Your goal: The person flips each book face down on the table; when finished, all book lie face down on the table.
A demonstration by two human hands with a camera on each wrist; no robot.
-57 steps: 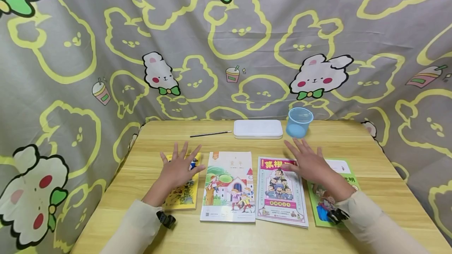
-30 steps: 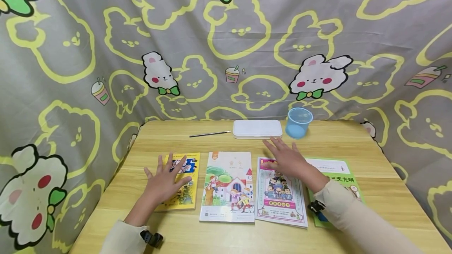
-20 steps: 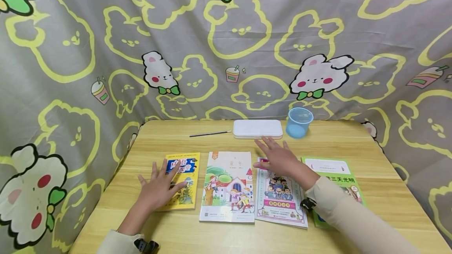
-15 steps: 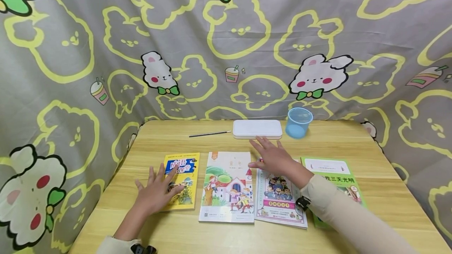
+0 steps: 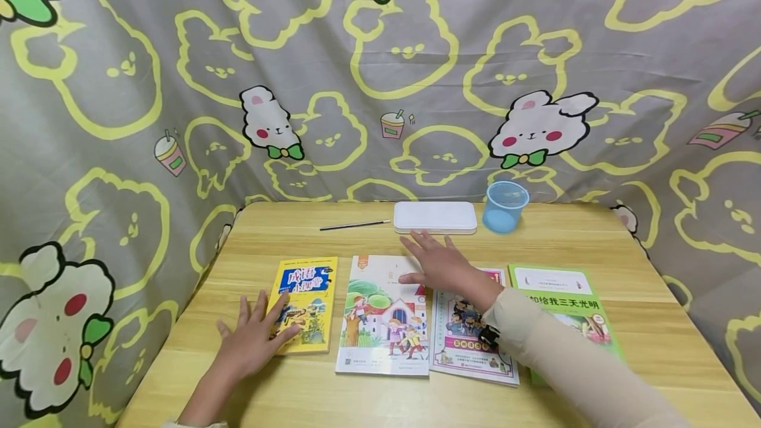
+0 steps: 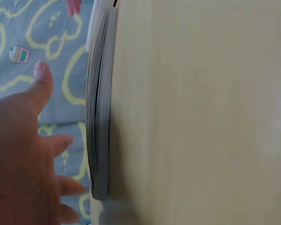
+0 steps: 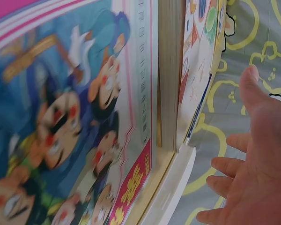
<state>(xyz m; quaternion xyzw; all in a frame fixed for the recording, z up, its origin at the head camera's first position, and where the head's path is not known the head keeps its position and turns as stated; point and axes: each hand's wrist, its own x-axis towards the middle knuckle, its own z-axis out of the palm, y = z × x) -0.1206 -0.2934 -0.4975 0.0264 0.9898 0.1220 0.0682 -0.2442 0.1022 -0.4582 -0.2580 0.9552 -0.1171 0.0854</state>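
One grey curtain [image 5: 333, 38], printed with yellow animal outlines and white rabbits, hangs beyond the white book [image 5: 383, 329] and to both sides of it. One pale wood-grain table [image 5: 380, 405] lies under that book. I count four books in a row, covers up: the white book itself, one green book [image 5: 567, 302] farthest to its right, one pink-bordered book [image 5: 458, 329] just beside it on the right, and one smaller yellow book [image 5: 309, 302] a little apart on its left. My two hands are both wide, fingers spread, holding nothing: my right hand [image 5: 442, 269] hovers over the white book's far right corner; my left hand [image 5: 252, 335] is to the left of the white book, at the near left part of the yellow one, and I cannot tell whether its fingertips touch that cover. One white case [image 5: 435, 215] lies beyond the white book, slightly right. One see-through blue cup [image 5: 505, 207] stands beyond and farther right of the white book. One thin dark stick [image 5: 355, 225] lies beyond the white book, reaching past its left edge.
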